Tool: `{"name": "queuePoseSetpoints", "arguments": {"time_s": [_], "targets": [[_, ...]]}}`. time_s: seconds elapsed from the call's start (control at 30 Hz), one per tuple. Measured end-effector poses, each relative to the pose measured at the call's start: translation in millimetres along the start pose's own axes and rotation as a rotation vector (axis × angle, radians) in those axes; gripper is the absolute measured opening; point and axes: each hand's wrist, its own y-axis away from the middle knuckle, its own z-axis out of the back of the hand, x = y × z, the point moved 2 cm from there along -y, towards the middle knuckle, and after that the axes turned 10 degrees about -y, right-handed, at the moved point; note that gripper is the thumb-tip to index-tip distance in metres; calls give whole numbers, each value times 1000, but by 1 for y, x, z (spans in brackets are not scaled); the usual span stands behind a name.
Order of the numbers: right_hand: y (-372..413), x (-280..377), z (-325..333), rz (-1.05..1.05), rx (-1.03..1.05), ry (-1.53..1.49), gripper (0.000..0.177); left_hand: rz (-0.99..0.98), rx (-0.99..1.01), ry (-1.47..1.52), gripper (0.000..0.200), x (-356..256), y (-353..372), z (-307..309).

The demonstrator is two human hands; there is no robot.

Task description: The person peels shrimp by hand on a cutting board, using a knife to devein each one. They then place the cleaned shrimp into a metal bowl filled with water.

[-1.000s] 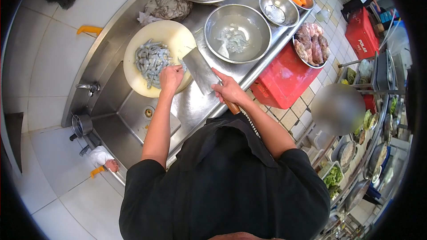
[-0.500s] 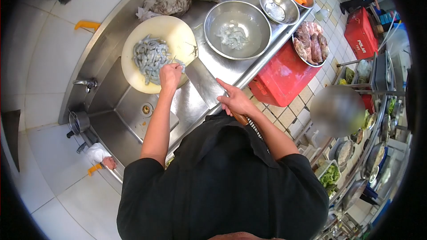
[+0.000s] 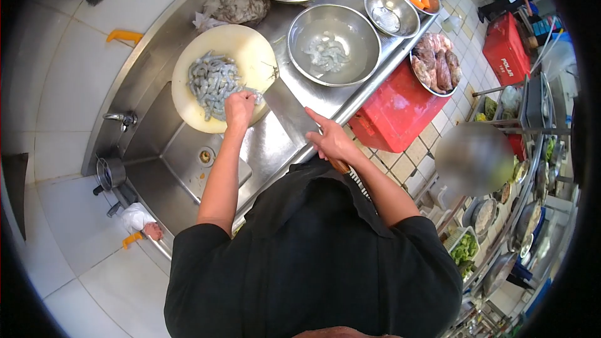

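Long stainless-steel counter (image 3: pixel 266 144) with a recessed sink (image 3: pixel 150 156) spans the bench. Red plastic crate (image 3: pixel 389 116) stands just beside its near edge; on the crate, a round metal dish (image 3: pixel 433 91) of pinkish-purple meat pieces (image 3: pixel 443 69). Round, cream-coloured cutting board (image 3: pixel 188 116) lies partly over the sink, with a heap of grey, raw shrimp (image 3: pixel 213 81) on it, mostly toward the faucet side. Near the board, apart from it: wide stainless-steel bowl (image 3: pixel 366 66) of cloudy water, a small cluster of pale shrimp pieces (image 3: pixel 327 53) in the middle. Broad-bladed metal cleaver (image 3: pixel 283 103) with brown handle: right hand (image 3: pixel 332 142) closed around the handle, index finger extended toward the blade; far end of the blade at the board's edge, contact there not determinable. Left hand (image 3: pixel 239 111) over the board, fingertips together, pinching a single grey shrimp (image 3: pixel 255 94) beside the heap. Beyond the water bowl, smaller oval steel bowl (image 3: pixel 404 22); next to it, a steel bowl (image 3: pixel 434 7) of orange carrots (image 3: pixel 414 1). Smallest item noted: dark, thin strands (image 3: pixel 273 72) near the board's rim.
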Motion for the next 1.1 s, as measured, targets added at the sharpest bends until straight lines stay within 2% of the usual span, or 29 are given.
{"name": "queuePoseSetpoints", "arguments": {"time_s": [0.27,0.37,0.47,0.5,0.6,0.7,0.8,0.83,0.9,0.97,1.07,1.1], "targets": [[8,12,-5,34,-38,64,71,-5,63,2,22,6,-7,-2],[5,11,-7,24,-53,98,71,60,97,-38,27,-3,-5,1],[7,10,-5,22,-72,142,70,27,78,-150,31,-11,-1,4],[9,11,-3,23,-73,144,69,44,178,-216,29,-16,-3,7],[13,14,-5,9,-85,142,68,-28,157,-363,29,-12,-4,4],[10,9,-2,8,-87,122,69,-19,-2,-335,26,-9,3,21],[8,3,0,-4,-80,76,70,57,2,-204,25,-21,0,40],[6,2,-1,-7,-69,61,71,76,-2,-34,25,-34,0,41],[1,-4,1,17,-58,77,71,-214,-19,201,43,-71,8,38],[0,-4,1,25,-53,75,71,-417,-91,193,55,-97,17,33],[4,-5,3,54,-50,101,71,-362,-96,21,54,-81,-7,40],[7,-3,3,46,-55,114,70,-275,-161,-107,50,-62,-25,39]]}}
